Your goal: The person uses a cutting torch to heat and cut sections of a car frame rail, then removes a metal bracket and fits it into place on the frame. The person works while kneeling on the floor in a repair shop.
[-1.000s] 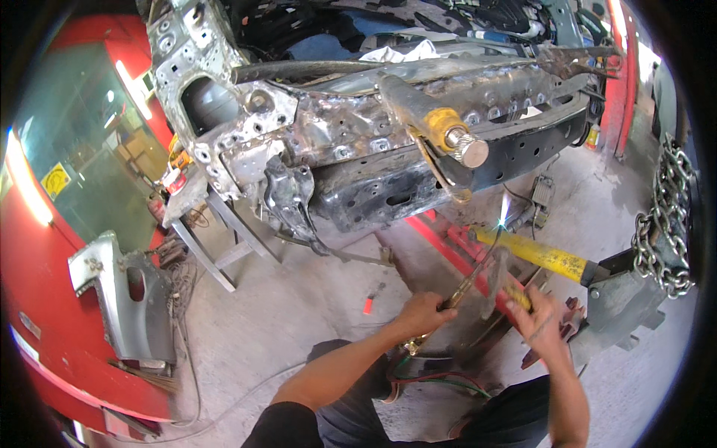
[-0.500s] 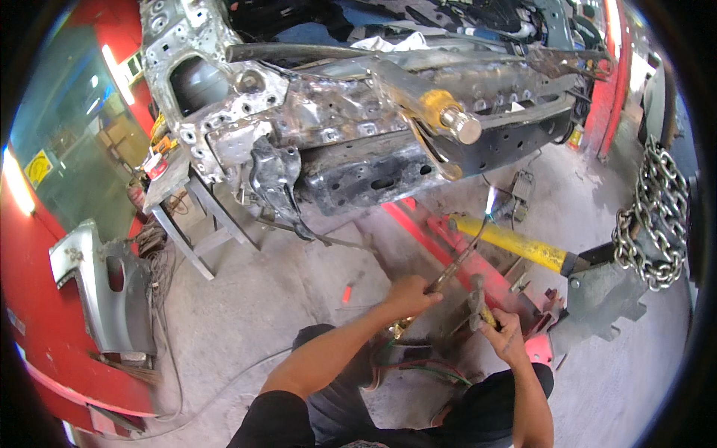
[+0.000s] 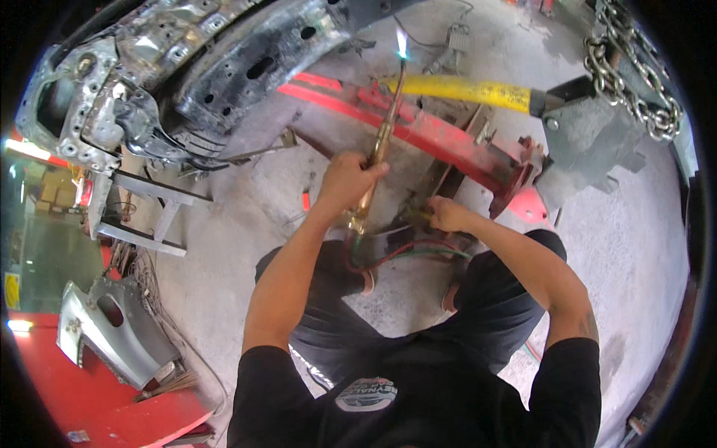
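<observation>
My left hand [image 3: 349,181] is closed around the brass body of a gas torch [image 3: 384,134], its thumb along the side. At the tip burns a small blue-white flame [image 3: 402,45], pointing away from me. A red and a green hose [image 3: 403,257] trail from the torch's lower end between my knees. My right hand [image 3: 449,216], low in front of my right knee, is closed on a hammer [image 3: 420,216]. Only a bit of the hammer's yellow handle shows clearly; its head blurs into the dark metal behind.
A bare car front frame [image 3: 261,67] stands at the far left. Beyond my hands runs a red steel beam [image 3: 448,149] with a yellow cylinder [image 3: 470,89]. Chains [image 3: 635,82] hang at right. A grey stand [image 3: 160,213] and a silver fender [image 3: 123,328] are at left.
My view has swung down and right, so the car frame sits further up and left. The torch now points more upright. My right hand has lowered the hammer toward the floor between my knees.
</observation>
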The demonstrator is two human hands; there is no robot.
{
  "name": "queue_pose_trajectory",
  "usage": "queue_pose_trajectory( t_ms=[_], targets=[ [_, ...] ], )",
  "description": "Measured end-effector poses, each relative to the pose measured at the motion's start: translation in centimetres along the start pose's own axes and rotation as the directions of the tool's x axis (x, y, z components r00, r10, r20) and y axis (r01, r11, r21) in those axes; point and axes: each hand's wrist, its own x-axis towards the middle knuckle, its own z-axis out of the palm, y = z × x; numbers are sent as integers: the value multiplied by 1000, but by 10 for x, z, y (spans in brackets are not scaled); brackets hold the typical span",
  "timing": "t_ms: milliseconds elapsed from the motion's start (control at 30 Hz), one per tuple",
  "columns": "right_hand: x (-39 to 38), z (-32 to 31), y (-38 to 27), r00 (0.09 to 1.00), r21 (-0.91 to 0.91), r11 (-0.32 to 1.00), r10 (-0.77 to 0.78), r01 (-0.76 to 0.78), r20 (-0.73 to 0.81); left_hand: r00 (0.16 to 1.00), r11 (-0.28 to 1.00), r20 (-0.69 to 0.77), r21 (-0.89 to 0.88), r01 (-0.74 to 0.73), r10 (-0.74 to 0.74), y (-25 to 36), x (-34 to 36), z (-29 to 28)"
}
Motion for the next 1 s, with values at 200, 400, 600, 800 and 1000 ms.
queue_pose_trajectory(
  t_ms=[200, 400, 600, 800, 1000],
  targets=[
    [67, 59, 21, 984, -74, 981, -179, 177, -19, 998, 998, 37, -23, 58, -57, 10, -1, -10],
    [157, 94, 86, 799, -149, 910, -412, 387, -439, 998, 1000, 65, 0, 4, -4, 0, 16, 5],
    [126, 101, 67, 903, -193, 979, -140, 65, -406, 1000, 998, 22, -61, 3, -2, 7, 4, -7],
    [38, 65, -1, 921, -117, 990, -122, 84, -371, 999, 999, 19, -26, -40, 41, 14, 6, 3],
    [-52, 43, -80, 952, 716, 630, -245, 299, -183, 994, 993, 96, -111, -42, 52, 57, -8, -10]
  ],
)
